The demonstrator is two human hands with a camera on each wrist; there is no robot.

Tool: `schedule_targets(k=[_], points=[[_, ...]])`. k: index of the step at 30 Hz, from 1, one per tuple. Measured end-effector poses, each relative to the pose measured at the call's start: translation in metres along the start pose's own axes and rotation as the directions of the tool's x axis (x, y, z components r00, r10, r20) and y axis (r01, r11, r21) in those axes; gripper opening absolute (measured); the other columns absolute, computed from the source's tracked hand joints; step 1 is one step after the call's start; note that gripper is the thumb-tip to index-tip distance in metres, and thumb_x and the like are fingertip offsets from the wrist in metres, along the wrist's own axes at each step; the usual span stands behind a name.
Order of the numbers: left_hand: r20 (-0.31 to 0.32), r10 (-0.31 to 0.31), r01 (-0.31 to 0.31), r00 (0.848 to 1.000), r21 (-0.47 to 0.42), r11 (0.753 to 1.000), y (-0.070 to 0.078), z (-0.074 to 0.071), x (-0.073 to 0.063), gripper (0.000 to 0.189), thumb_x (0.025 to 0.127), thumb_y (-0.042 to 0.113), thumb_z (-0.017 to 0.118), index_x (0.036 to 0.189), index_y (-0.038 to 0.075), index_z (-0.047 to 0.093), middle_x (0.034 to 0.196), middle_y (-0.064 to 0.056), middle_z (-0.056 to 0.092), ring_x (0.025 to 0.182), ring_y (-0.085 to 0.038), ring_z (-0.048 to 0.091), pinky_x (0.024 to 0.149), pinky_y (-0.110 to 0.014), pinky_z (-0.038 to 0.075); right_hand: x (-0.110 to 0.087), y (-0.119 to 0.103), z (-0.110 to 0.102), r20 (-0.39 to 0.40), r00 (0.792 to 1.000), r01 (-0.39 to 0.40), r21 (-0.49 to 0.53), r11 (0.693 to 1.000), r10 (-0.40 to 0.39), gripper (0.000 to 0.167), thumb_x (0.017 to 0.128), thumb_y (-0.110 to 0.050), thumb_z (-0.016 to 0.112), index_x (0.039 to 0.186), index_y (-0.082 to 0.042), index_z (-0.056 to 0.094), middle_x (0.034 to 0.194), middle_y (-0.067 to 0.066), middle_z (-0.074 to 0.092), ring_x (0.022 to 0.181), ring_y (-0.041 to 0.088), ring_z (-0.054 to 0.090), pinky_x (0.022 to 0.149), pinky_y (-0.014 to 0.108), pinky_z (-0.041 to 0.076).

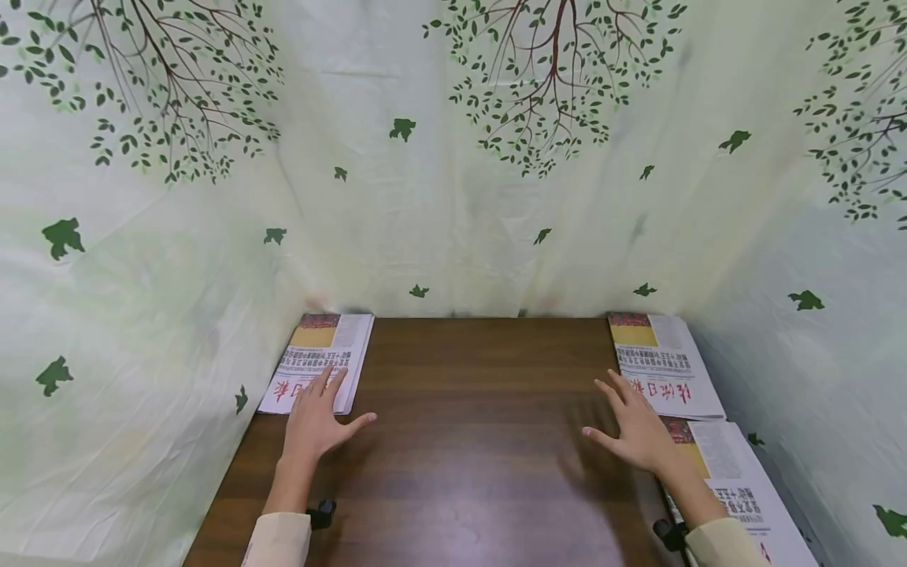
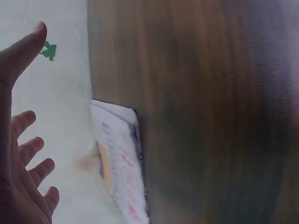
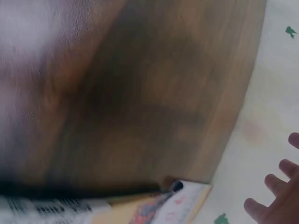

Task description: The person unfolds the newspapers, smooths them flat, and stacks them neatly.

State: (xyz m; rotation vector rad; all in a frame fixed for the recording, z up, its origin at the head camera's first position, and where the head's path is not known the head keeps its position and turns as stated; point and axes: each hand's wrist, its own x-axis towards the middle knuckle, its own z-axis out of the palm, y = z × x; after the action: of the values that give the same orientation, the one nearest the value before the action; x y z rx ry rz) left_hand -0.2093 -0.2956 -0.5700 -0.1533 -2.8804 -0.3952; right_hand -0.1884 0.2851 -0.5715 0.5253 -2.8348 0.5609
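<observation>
My left hand point(image 1: 315, 425) is held with its fingers spread and thumb out, holding nothing. In the head view its fingertips overlap a folded newspaper point(image 1: 354, 339) at the table's far left corner; the left wrist view shows the hand apart from that newspaper point(image 2: 117, 154). Over the right side, my right hand point(image 1: 641, 437) also has spread fingers and nothing in its grasp. It is nearest to two folded newspapers, a far one point(image 1: 669, 362) in the back right corner and a near one point(image 1: 740, 472) along the right edge, partly hidden by the forearm.
A brown wooden table point(image 1: 482, 441) lies between the newspapers. Pale cloth with printed branches and green leaves point(image 1: 482, 236) hangs behind it and along both sides. A dark wrist camera sits at the left cuff point(image 1: 279, 539) and another at the right cuff point(image 1: 726, 543).
</observation>
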Motion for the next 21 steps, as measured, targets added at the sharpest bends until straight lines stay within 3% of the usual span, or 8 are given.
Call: schedule_targets(k=[5, 11, 21], points=[[0.015, -0.037, 0.038, 0.999, -0.036, 0.999, -0.012, 0.012, -0.006, 0.101, 0.082, 0.072, 0.069, 0.156, 0.008, 0.042, 0.162, -0.027, 0.035, 0.144, -0.052, 0.036, 0.117, -0.070, 0.027, -0.005, -0.005, 0.014, 0.003, 1.000, -0.001, 0.017, 1.000, 0.001, 0.089, 0.087, -0.053, 0.075, 0.156, -0.008, 0.041, 0.162, 0.026, 0.032, 0.145, 0.050, 0.037, 0.108, 0.071, 0.037], [0.062, -0.078, 0.083, 0.995, -0.086, 0.993, -0.026, 0.026, -0.003, 0.079, 0.094, 0.051, 0.069, 0.154, 0.006, 0.043, 0.159, -0.030, 0.035, 0.144, -0.053, 0.034, 0.117, -0.068, 0.028, -0.007, -0.006, 0.027, 0.011, 1.000, -0.004, 0.028, 1.000, 0.003, 0.085, 0.089, -0.048, 0.075, 0.156, -0.007, 0.042, 0.162, 0.026, 0.033, 0.143, 0.050, 0.039, 0.105, 0.071, 0.041], [0.101, -0.071, 0.079, 0.992, -0.077, 0.994, -0.036, 0.044, -0.004, 0.065, 0.092, 0.028, 0.074, 0.149, 0.008, 0.051, 0.153, -0.035, 0.040, 0.140, -0.057, 0.038, 0.115, -0.069, 0.031, -0.019, -0.013, 0.047, 0.109, 0.994, -0.025, 0.070, 0.997, 0.017, 0.073, 0.091, -0.036, 0.077, 0.150, -0.003, 0.049, 0.156, 0.028, 0.042, 0.137, 0.052, 0.047, 0.097, 0.066, 0.048]])
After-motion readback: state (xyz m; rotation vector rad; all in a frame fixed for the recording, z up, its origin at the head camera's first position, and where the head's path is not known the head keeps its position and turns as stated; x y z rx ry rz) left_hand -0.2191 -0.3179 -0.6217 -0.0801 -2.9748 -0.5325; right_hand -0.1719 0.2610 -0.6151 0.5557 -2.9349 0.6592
